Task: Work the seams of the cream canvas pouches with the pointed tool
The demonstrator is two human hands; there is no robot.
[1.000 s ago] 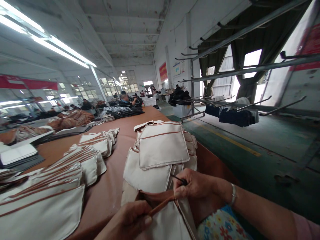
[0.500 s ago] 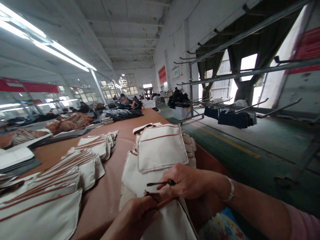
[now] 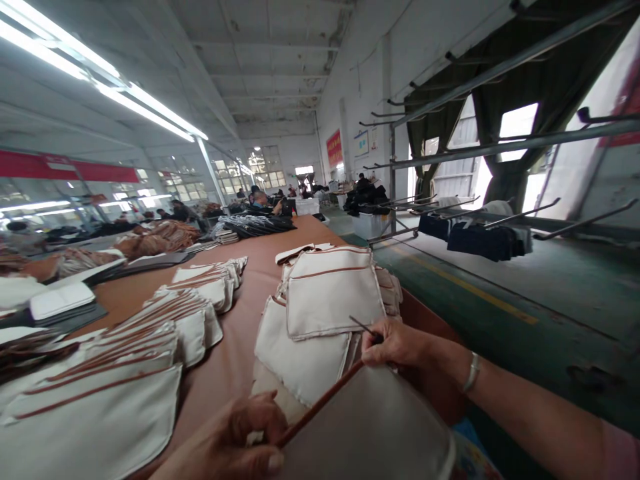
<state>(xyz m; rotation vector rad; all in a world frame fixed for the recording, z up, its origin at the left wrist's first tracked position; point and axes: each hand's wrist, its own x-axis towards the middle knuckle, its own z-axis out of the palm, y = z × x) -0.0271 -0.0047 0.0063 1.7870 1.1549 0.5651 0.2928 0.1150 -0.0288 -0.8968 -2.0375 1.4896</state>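
A cream fabric pouch piece (image 3: 367, 423) with brown edging is stretched between my hands, its panel hanging toward me. My left hand (image 3: 240, 437) is closed on the left end of the brown edge, thumb on the near side. At the other end, my right hand (image 3: 395, 343) pinches the edge and also holds a thin dark tool (image 3: 364, 326), its shaft pointing up and left; its exact kind is unclear. Just beyond lies a stack of similar cream pieces (image 3: 333, 293), the top one lying over another cream piece (image 3: 305, 357).
Rows of overlapping cream pieces (image 3: 115, 413) cover the left of the brown tabletop (image 3: 227, 353). Farther back are brown bundles (image 3: 165, 237) and dark folded goods (image 3: 260, 227). A metal rack (image 3: 480, 157) with hooks and dark cloth (image 3: 483, 241) stands to the right. People work in the distance.
My hands have moved apart, pulling the brown edge out straight and raising the pouch panel into view. My right hand has moved right, and the tool now points up and left.
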